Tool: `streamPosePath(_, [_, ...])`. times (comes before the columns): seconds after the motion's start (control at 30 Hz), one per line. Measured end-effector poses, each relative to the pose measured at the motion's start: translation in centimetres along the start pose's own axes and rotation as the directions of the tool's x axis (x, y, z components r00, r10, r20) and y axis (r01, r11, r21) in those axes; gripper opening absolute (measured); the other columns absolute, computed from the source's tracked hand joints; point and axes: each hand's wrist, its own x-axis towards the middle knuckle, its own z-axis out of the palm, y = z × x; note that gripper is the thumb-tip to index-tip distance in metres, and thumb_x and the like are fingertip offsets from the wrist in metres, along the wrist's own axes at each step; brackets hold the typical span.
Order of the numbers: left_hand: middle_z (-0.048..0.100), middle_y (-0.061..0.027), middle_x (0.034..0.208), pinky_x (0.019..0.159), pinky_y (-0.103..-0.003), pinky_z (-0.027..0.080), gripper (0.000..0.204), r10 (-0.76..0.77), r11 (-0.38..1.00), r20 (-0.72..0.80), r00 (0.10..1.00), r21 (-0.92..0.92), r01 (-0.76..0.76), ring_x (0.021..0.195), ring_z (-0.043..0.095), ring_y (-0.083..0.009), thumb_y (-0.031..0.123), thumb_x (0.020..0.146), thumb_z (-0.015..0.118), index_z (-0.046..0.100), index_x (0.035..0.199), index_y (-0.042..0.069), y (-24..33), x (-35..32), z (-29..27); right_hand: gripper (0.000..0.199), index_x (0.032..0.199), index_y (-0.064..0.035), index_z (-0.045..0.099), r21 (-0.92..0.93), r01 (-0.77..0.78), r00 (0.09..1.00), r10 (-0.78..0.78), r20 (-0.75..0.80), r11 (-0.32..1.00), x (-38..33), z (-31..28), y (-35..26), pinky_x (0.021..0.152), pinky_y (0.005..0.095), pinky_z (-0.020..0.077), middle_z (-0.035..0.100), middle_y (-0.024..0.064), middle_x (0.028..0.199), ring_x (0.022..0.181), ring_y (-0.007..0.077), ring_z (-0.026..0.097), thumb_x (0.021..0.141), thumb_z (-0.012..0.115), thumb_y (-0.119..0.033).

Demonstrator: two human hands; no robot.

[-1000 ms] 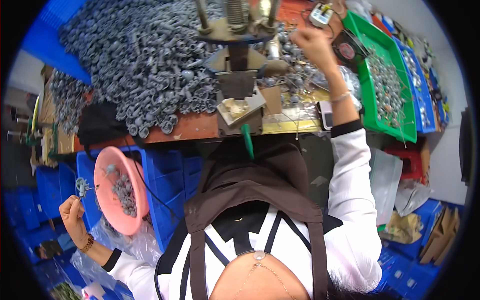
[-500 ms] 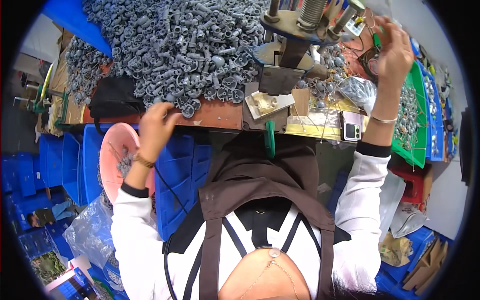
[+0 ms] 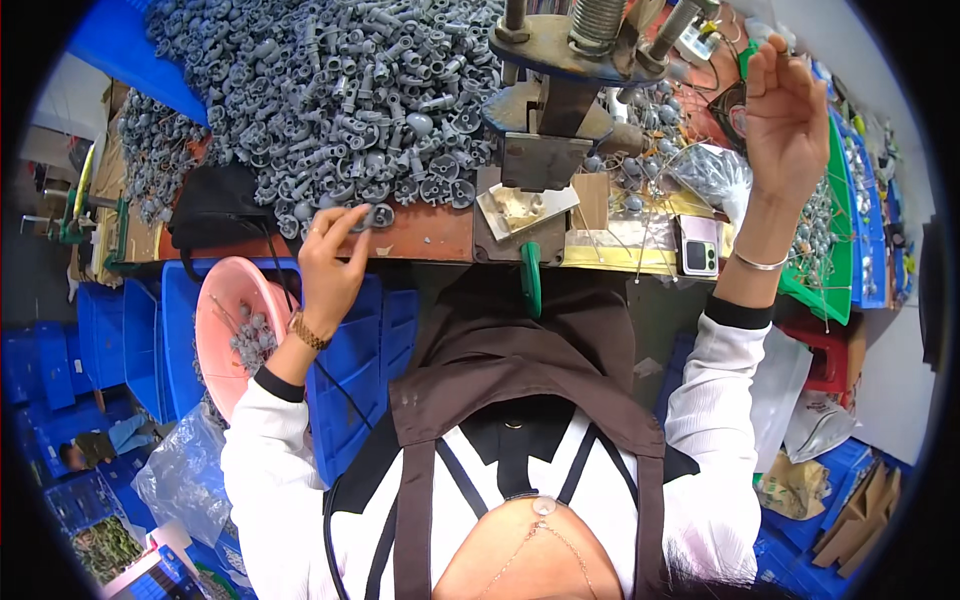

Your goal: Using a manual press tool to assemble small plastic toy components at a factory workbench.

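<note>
My left hand (image 3: 335,265) is at the near edge of a big heap of grey plastic fittings (image 3: 340,110). Its thumb and forefinger stand apart, with the fingertips against or just beside a round grey fitting (image 3: 378,215); whether they touch it I cannot tell. My right hand (image 3: 788,135) is raised at the far right, palm showing, fingers loosely bent and apart, with nothing visible in it. Between the hands stands a metal hand press (image 3: 545,160). Under its ram lies a pale block-shaped fixture (image 3: 525,208), with a green handle (image 3: 531,280) in front.
A pink basin (image 3: 215,300) of grey parts stands left, beside blue bins (image 3: 345,400). A black bag (image 3: 225,205) lies by the heap. Right of the press are a phone (image 3: 698,250), bagged parts (image 3: 710,175) and a green tray (image 3: 838,240) of wired pieces.
My left hand has moved right and its fingers have come to the edge of the heap. My right hand has turned slightly, its fingers more upright. The whole view has shifted a little.
</note>
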Motion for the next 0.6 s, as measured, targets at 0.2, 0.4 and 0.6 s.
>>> streamPosePath(0.2, [0.056,-0.0085,0.099,0.072,-0.025,0.052,0.011,0.149,0.847,0.066,0.987,-0.524,-0.092,0.088,0.061,-0.0148,0.002,0.079,0.07,0.064,0.089,0.0,6.1,4.0,6.0,0.02,0.109,0.0069,0.057,-0.297,0.164,0.976,-0.112,0.185,0.941,-3.4,5.9,2.8,0.074,0.032,0.0519,0.061,0.0174,0.093,0.079,0.0211,0.06,0.095,0.046,-0.002])
streamPosePath(0.4, [0.063,-0.0097,0.088,0.075,-0.03,0.048,0.017,0.18,0.861,0.133,0.975,-0.501,-0.09,0.084,0.061,-0.0256,0.003,0.073,0.073,0.064,0.087,0.001,8.2,4.4,10.4,0.028,0.112,0.0092,0.058,-0.554,0.049,0.97,-0.172,-0.173,0.831,-9.4,9.6,4.9,0.08,0.0324,0.0533,0.061,0.0188,0.098,0.089,0.0233,0.064,0.089,0.043,0.006])
streamPosePath(0.6, [0.063,-0.0116,0.089,0.087,-0.037,0.043,0.026,0.195,0.881,0.156,0.968,-0.462,-0.103,0.088,0.058,-0.0309,0.01,0.068,0.077,0.063,0.088,0.002,8.6,4.3,10.4,0.013,0.09,0.0106,0.065,-0.599,0.029,0.991,0.053,0.12,0.8,-12.3,9.0,6.4,0.064,0.0277,0.0544,0.062,0.0186,0.088,0.069,0.0215,0.065,0.083,0.053,0.01])
